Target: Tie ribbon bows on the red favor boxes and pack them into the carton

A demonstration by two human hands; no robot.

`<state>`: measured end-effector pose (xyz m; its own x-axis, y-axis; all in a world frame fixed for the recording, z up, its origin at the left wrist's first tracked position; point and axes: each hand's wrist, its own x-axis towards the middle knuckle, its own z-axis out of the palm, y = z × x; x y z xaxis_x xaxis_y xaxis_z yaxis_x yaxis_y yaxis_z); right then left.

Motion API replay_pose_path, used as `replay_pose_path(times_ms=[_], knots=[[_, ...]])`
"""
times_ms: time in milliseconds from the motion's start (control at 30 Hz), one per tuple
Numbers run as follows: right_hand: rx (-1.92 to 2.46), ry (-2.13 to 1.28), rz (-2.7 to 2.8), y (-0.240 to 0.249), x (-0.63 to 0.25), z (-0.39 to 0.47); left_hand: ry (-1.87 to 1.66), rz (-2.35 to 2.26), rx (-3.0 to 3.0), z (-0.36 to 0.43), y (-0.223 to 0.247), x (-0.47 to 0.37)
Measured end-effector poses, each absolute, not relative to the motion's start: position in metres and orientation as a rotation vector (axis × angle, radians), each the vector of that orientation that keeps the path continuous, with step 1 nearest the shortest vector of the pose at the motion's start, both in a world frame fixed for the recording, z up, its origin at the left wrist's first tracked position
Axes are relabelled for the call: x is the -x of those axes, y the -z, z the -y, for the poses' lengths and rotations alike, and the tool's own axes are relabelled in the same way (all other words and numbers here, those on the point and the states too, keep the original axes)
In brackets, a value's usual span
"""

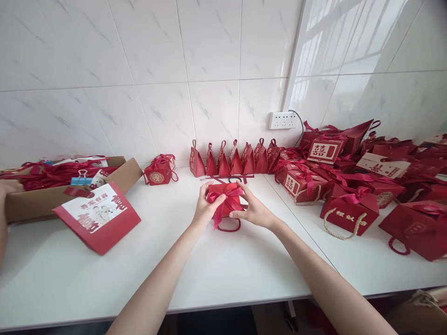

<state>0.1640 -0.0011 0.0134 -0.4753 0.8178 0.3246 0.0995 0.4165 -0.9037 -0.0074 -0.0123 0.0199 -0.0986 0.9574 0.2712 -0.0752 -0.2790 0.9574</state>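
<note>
A small red gift box (236,190) with a bow of glossy red ribbon (228,201) on top rests on the white table, between my two hands. Around its left side my left hand (206,204) is closed, the thumb lying on the bow. My right hand (254,209) holds the right side, its fingers at the back edge and the thumb near the front. A dark red cord handle (230,229) loops out from the box toward me. The underside of the box is hidden.
Behind stands a row of several red triangular boxes (223,163). Many ribboned boxes (349,209) crowd the right. At left are a cardboard carton (35,204) of ribbons, a printed red box (122,223), a small box (159,173) and another person's hand (10,187).
</note>
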Motion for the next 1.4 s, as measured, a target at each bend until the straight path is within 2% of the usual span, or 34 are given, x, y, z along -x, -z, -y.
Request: replay_pose_path(times_ms=[300, 500, 633, 900, 1000, 1100, 1167, 1267, 1400], knots=[[0.751, -1.228, 1.827, -0.014, -0.166, 0.000, -1.563, -1.133, -1.282, 0.004, -0.019, 0.017], [0.815, -1.056, 1.883, -0.009, -0.167, -0.005, -1.620, -1.046, -1.043, -0.003, -0.015, 0.021], [0.835, -0.938, 1.910, -0.007, -0.168, -0.006, -1.706, -1.156, -0.916, -0.002, -0.011, 0.026], [0.830, -0.773, 1.912, -0.006, -0.166, -0.006, -1.846, -1.321, -1.704, 0.016, -0.015, 0.019], [0.814, -0.747, 1.917, -0.004, -0.167, -0.006, -1.980, -1.213, -2.189, 0.020, -0.015, 0.019], [0.803, -0.715, 1.914, -0.003, -0.168, -0.007, -1.942, -1.061, -2.573, 0.019, -0.012, 0.023], [0.783, -0.686, 1.929, -0.004, -0.168, -0.007, -1.998, -1.185, -2.433, 0.014, -0.011, 0.028], [0.771, -0.622, 1.972, -0.012, -0.168, -0.002, -2.034, -1.488, -1.851, 0.003, -0.010, 0.036], [0.892, -0.533, 1.880, -0.025, -0.180, 0.040, -1.849, -1.633, -1.381, -0.004, -0.016, 0.045]])
